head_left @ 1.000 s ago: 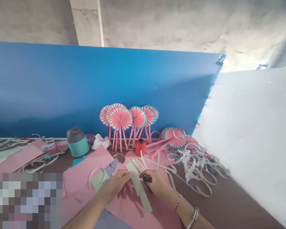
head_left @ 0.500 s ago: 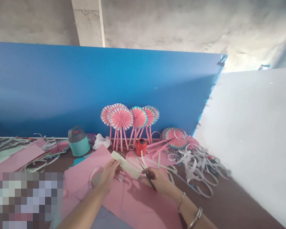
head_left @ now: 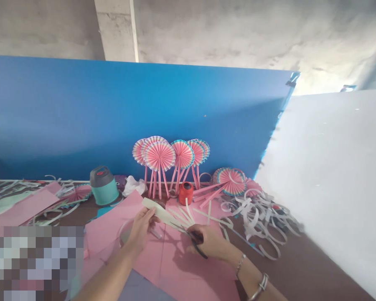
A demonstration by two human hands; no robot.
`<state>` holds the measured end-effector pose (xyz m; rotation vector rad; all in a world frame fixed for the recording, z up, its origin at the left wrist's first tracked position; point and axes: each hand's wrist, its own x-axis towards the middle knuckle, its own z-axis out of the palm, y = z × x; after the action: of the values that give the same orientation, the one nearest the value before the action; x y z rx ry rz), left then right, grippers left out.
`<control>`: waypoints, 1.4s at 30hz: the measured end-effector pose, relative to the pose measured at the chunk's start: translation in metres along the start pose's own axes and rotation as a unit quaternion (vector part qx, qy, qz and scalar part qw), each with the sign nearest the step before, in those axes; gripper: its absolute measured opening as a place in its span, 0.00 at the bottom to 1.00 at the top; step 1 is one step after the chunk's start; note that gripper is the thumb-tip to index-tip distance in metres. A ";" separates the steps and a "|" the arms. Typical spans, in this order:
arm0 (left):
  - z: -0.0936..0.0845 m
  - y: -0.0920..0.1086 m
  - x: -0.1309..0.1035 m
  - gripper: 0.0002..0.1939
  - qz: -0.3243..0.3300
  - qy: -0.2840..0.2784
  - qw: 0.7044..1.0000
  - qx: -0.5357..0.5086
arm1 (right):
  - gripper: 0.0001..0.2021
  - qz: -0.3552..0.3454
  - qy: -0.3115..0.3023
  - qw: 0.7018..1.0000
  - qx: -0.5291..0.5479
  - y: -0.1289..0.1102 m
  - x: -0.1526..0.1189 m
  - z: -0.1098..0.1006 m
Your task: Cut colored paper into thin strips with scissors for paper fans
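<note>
Blue panel (head_left: 113,113), one, standing behind the work, by which the upright pleated paper fans are apparently propped. Brown table (head_left: 329,271), one, largely strewn. Pink sheets (head_left: 188,267), several, spread under the hands, perhaps so that offcuts are caught. Paper strips (head_left: 253,219), a tangled heap, lying at the right, seemingly out of the way. Pleated paper fans (head_left: 159,156), pink, with long legs. Teal container (head_left: 104,192), one, at the left. Left hand (head_left: 143,219): the pale green strip (head_left: 163,214) is pinched between thumb and fingers — held raised over the pink sheets, presumably so that its free end is kept within the blades' reach. Right hand (head_left: 205,239): closed around the handles of the black scissors (head_left: 201,251), blades directed at that end — whether parted cannot be told. Red spool (head_left: 186,194), one, upright beyond.
</note>
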<state>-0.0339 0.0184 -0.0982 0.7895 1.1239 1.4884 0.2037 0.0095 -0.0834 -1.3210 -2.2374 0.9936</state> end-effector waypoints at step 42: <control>0.002 -0.004 -0.001 0.14 -0.005 -0.012 1.000 0.005 | 0.16 0.010 0.007 1.000 0.024 0.005 0.002 0.006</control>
<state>-0.0303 0.0184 -0.1011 0.8054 1.1166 1.4634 0.2020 0.0098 -0.0912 -1.3275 -2.1807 1.0343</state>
